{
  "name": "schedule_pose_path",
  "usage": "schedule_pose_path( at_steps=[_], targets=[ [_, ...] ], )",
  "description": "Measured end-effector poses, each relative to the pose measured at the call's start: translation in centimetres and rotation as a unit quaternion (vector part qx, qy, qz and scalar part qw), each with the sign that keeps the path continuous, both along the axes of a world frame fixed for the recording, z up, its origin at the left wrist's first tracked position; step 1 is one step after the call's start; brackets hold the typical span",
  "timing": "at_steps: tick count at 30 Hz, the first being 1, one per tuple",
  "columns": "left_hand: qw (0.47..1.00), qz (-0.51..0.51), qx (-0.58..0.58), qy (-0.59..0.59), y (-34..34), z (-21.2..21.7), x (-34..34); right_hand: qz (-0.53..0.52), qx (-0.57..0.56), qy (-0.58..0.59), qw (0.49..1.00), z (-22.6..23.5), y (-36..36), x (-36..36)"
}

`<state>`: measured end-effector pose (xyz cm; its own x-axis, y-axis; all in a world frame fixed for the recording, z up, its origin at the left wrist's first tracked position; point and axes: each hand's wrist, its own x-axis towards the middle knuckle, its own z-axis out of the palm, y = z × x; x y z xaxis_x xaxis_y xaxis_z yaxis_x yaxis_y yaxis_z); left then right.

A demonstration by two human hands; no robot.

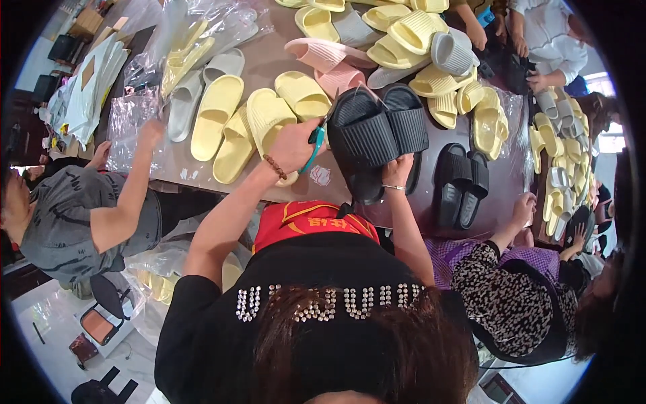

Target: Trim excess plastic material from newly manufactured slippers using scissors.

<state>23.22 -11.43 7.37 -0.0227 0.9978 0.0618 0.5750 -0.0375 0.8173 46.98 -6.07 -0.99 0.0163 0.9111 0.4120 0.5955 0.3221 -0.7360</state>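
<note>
My left hand [297, 145], with a beaded bracelet at its wrist, is closed round teal-handled scissors [318, 137]. The blades point up toward the side of a black ridged slide sandal [365, 135]. My right hand [398, 170], wearing a thin bangle, grips the lower edge of that black pair, whose second sandal [406, 111] is beside the first. More black soles show partly beneath them. A thin pale strand crosses near the toes of the pair. To the right, another black pair [461, 178] lies on the brown table [437, 210].
Yellow slides [217, 114], pink slides [331, 55] and a grey slide [185, 104] crowd the far side. Clear plastic bags [138, 128] lie at the left. A co-worker in grey [87, 209] sits left, another in a patterned top [515, 299] right, with people opposite.
</note>
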Motion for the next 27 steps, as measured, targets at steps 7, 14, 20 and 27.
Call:
schedule_pose_path(
  at_steps=[7, 14, 20, 27],
  targets=[
    [1.000, -0.008, 0.009, 0.021, -0.4, 0.3, -1.2, 0.098, -0.035, -0.041, 0.994, 2.4, -0.3, 0.5],
    [1.000, 0.000, -0.012, 0.011, -0.1, 0.6, -2.5, 0.126, 0.025, -0.204, 0.971, 1.4, 0.2, 1.5],
    [0.989, 0.066, 0.081, 0.105, 0.5, 1.0, -2.0, 0.160, 0.000, -0.321, 0.933, 3.5, -1.5, -0.7],
    [0.939, -0.026, 0.126, 0.318, 1.0, 0.6, -1.6, 0.202, 0.043, -0.269, 0.941, 3.3, -1.9, -3.4]
  ],
)
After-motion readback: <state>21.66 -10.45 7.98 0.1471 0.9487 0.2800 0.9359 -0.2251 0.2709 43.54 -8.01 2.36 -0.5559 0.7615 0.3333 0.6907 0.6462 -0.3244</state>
